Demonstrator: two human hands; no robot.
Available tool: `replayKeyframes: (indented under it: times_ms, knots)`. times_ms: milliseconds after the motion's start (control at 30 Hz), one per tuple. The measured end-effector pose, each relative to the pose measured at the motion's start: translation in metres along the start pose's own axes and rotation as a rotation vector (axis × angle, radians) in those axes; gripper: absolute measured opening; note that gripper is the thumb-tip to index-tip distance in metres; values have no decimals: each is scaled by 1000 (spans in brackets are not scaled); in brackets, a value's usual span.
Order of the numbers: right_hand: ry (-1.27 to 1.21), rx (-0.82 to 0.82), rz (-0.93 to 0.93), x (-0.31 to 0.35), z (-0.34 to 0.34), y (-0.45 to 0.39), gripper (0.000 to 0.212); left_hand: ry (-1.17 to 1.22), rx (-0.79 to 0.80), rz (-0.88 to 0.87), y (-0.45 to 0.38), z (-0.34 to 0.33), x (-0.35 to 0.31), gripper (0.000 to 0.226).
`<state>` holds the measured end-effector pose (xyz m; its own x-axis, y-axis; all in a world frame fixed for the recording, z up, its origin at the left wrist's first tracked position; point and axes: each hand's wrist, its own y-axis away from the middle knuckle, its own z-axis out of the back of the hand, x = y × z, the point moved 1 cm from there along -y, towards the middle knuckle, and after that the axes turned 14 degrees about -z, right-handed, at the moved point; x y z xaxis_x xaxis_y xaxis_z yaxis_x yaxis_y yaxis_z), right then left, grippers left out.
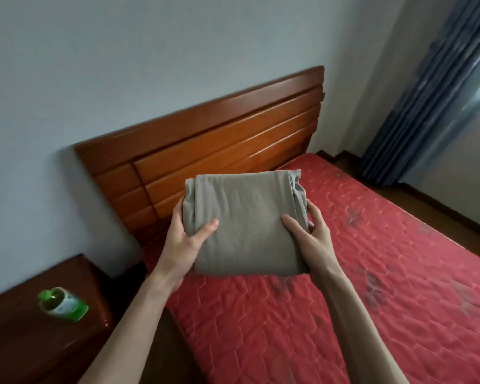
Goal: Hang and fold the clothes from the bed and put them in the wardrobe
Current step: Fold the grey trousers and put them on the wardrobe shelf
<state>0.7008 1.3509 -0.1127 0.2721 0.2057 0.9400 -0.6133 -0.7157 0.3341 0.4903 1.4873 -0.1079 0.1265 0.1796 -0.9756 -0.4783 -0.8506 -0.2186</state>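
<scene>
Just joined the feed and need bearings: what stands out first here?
A folded grey cloth held up mid-frame, the left hand and right hand gripping its sides. Below it lies a red mattress against a wooden headboard. A green bottle lies on the nightstand, lower left.

Folded garment [247, 220]: matt grey-brown cloth. Headboard [219, 139]: glossy varnished wood. Mattress [372, 286]: red quilted fabric. Bottle [64, 304]: green plastic.

I see folded garment [247, 220] at centre, plain grey-taupe; mattress [372, 300] at 4 o'clock, red, quilted hexagon stitching, dark smudges; headboard [219, 134] at 11, orange-brown wood; bottle [63, 303] at 8, green, white label; curtain [427, 92] at 2, blue.
</scene>
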Motion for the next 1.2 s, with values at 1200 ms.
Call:
replayKeyframes:
  times_ms: [1200]
  knots:
    - [272,1035,-69,-21,-686,21,53,-223,-1171,-28,99,539,-73,65]
